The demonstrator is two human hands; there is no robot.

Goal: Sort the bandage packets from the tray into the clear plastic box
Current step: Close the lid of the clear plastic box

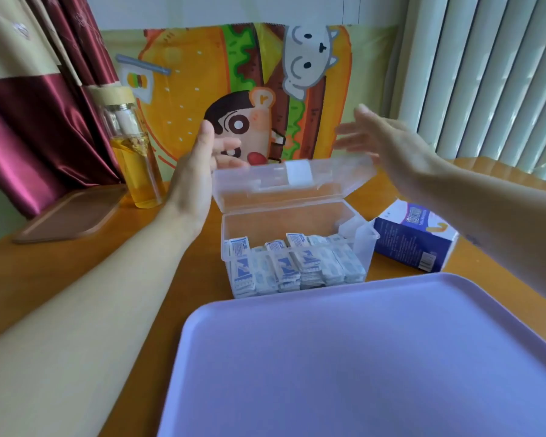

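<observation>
Orange-brown wooden desk point(76, 272) carries a clear plastic box point(364, 244), its hinged lid point(297, 184) raised. Packed along that box's near wall stand white-and-blue bandage packets point(297, 266). Just before the box lies a lilac plastic tray point(360, 357). At the lid's left end hovers the left hand point(196, 165), above its right end the right hand point(391, 146); each grip is spread, holding nothing.

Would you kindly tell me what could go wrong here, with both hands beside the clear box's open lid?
1. Several white-and-blue bandage packets stand upright close to the rim of the clear plastic box; lowering the hinged transparent lid may catch or crush them.
2. The left hand is near the tall glass bottle of amber liquid; a sideways sweep might topple it.
</observation>
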